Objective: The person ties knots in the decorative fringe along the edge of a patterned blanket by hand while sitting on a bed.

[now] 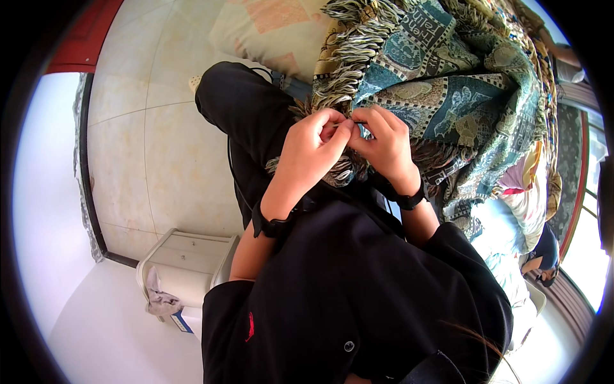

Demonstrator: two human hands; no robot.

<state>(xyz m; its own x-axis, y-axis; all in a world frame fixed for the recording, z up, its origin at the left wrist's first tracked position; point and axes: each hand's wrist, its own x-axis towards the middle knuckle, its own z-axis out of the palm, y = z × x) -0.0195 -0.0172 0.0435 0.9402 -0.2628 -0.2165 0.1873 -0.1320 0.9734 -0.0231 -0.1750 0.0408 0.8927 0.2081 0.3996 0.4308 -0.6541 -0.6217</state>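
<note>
My left hand point(305, 152) and my right hand point(389, 142) meet fingertip to fingertip above my lap. Both are closed in a pinch on something thin and small; what it is I cannot make out. Under and just beyond them lies a woven blanket point(441, 105) in teal, beige and brown, with picture patterns. Its long striped fringe point(345, 57) runs down the blanket's left edge to my fingers, and more fringe hangs below my hands. A dark band circles each wrist.
A whitish cabinet point(185, 256) stands at the lower left, with a grey cloth point(161, 296) hanging beside it. Tiled floor point(121, 153) stretches on the left. Beyond my knee is a pale, orange-patterned fabric point(272, 29). At the right are heaped clothes point(511, 211) and another person point(547, 253).
</note>
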